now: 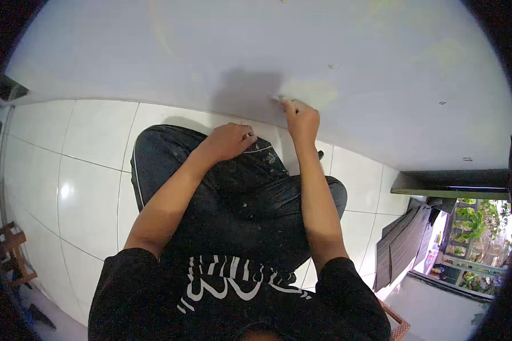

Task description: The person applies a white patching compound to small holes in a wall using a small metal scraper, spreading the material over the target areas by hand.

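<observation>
My right hand (pixel 303 120) is raised to the pale grey wall (pixel 381 68), its fingers pinched round a small pale piece (pixel 279 100) whose kind I cannot make out. That piece is at the wall's surface, low down, beside a lighter yellowish patch (pixel 313 92). My left hand (pixel 228 142) lies on my dark trousers (pixel 227 187) over the bent leg, fingers curled inward. Whatever those fingers may hold is hidden. Whitish specks and smears mark the trousers near that hand.
White floor tiles (pixel 94 133) run up to the wall's foot. To the right are a dark ledge (pixel 449 182), a hanging dark cloth (pixel 401 244) and an opening onto green plants (pixel 469 227). A brown wooden item (pixel 14 250) stands at the far left.
</observation>
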The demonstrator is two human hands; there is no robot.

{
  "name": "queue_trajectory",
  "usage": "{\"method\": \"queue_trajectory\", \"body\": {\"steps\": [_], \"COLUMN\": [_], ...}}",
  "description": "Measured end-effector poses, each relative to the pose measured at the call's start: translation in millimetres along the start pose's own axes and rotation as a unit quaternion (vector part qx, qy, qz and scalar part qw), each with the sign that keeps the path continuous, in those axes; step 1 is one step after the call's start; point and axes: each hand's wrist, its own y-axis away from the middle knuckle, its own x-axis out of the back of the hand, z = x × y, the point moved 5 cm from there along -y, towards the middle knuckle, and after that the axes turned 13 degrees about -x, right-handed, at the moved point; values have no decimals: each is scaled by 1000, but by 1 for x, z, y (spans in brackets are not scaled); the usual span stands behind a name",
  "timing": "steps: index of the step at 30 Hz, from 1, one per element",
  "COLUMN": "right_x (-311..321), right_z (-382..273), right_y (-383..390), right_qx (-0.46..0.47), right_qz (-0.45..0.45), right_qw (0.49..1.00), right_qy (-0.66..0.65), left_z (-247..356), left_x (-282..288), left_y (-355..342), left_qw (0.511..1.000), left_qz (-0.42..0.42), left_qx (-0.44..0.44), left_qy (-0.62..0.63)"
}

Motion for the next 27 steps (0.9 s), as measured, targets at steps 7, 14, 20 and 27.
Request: {"method": "queue_trajectory", "body": {"steps": [7, 14, 20, 27], "right_x": [5, -2, -2, -1], "right_z": [1, 6, 2, 1], "right_y": [0, -2, -1, -1], "right_qx": [12, 21, 23, 58], "right_qz": [56, 85, 57, 83], "right_qw": [994, 995, 997, 993], "right_qy": [-92, -44, -43, -61], "left_z": [0, -1, -4, -5], "left_x": [0, -4, -7, -8], "left_y": [1, 0, -1, 1], "left_qw": [1000, 999, 999, 999], "left_qz": [-14, -17, -39, -45], "left_qx": [0, 0, 12, 23], "left_qy": [-6, -29, -36, -18]}}
